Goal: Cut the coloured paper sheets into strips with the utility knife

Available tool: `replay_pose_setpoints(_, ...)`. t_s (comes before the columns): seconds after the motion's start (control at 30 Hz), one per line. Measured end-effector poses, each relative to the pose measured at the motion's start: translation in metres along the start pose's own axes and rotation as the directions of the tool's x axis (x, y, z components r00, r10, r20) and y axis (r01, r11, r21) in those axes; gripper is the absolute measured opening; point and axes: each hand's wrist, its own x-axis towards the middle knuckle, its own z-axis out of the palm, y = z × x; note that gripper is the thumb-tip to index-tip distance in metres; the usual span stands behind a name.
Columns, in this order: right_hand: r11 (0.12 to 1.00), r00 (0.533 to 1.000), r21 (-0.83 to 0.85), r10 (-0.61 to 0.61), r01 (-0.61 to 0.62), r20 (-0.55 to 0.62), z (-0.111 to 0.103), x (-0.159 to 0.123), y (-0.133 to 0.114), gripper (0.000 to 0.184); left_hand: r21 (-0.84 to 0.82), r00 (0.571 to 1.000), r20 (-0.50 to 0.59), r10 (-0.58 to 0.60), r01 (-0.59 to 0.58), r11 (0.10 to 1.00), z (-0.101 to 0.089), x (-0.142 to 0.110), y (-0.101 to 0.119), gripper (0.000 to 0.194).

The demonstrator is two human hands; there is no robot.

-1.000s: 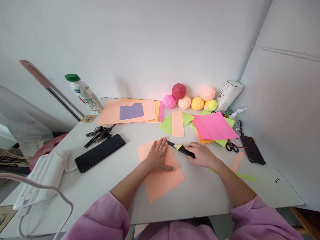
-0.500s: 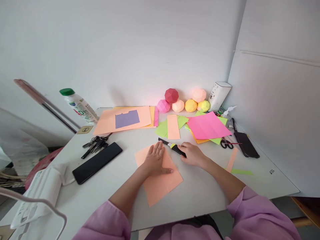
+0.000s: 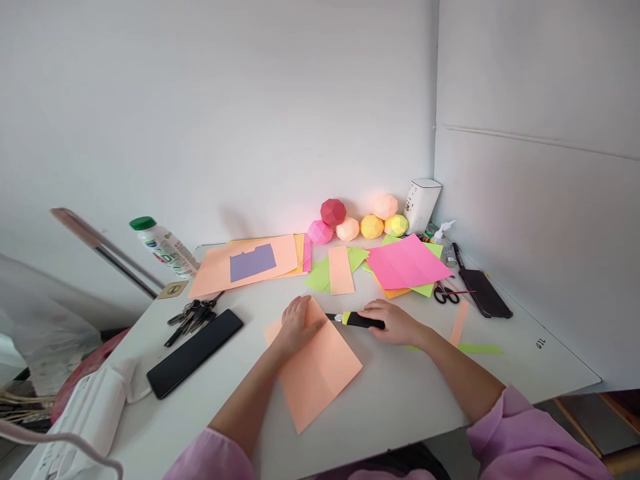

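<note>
A sheet of peach paper point(image 3: 320, 370) lies at an angle on the desk in front of me, with a crease across it. My left hand point(image 3: 295, 330) is at its far edge, fingers bent over the paper and thumb lying on top; the fingertips are partly hidden. The black-and-yellow utility knife point(image 3: 363, 321) is in my right hand point(image 3: 395, 323), fingers wrapped round its handle. Its dark blade points left and meets the paper's right edge near the far corner, where the tip is hidden.
Behind are stacked sheets point(image 3: 210, 273), a peach strip point(image 3: 341, 270), pink paper point(image 3: 407, 261) and several faceted paper balls point(image 3: 333, 212). Scissors point(image 3: 446, 293) and a black case point(image 3: 485, 293) lie right. Keys point(image 3: 193, 319), a phone point(image 3: 195, 353) and a leaning bottle point(image 3: 165, 247) stand left.
My left hand has shifted left from lying flat on the paper, its fingers now bent. The knife has turned more level, its blade now at the paper's edge. The camera view has shifted too.
</note>
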Motion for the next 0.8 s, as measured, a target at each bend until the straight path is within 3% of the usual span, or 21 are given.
replay_pose_setpoints(0.2, 0.996, 0.999, 0.072, -0.046, 0.046, -0.011, -0.005, -0.001, 0.009, 0.046, -0.223, 0.981, -0.126, -0.15, 0.119, 0.968, -0.007, 0.0, 0.001, 0.076)
replay_pose_setpoints(0.37, 0.996, 0.998, 0.088, -0.032, 0.027, 0.053, -0.014, -0.002, 0.013, 0.049, -0.434, 0.968, -0.178, -0.179, 0.086, 0.897, -0.014, 0.003, -0.002, 0.064)
replay_pose_setpoints(0.47, 0.998, 0.989, 0.007, 0.056, -0.057, 0.139, -0.028, -0.005, 0.01, 0.052, -0.499, 0.962, -0.196, -0.189, 0.068, 0.864, -0.016, 0.005, -0.004, 0.051)
replay_pose_setpoints(0.63, 0.949, 0.934, -0.242, 0.26, -0.201, 0.243, -0.05, -0.013, 0.003, 0.051, -0.521, 0.967, -0.192, -0.165, 0.042, 0.852, -0.014, 0.004, 0.0, 0.04)
replay_pose_setpoints(0.73, 0.938, 0.954, -0.295, 0.242, -0.183, 0.177, -0.049, -0.014, -0.003, 0.038, -0.537, 0.972, -0.191, -0.135, 0.011, 0.843, -0.011, 0.001, 0.008, 0.038)
replay_pose_setpoints(0.8, 0.972, 0.987, -0.197, 0.147, -0.131, 0.071, -0.039, -0.012, -0.01, 0.023, -0.542, 0.975, -0.186, -0.118, -0.002, 0.84, -0.009, -0.003, 0.013, 0.036)
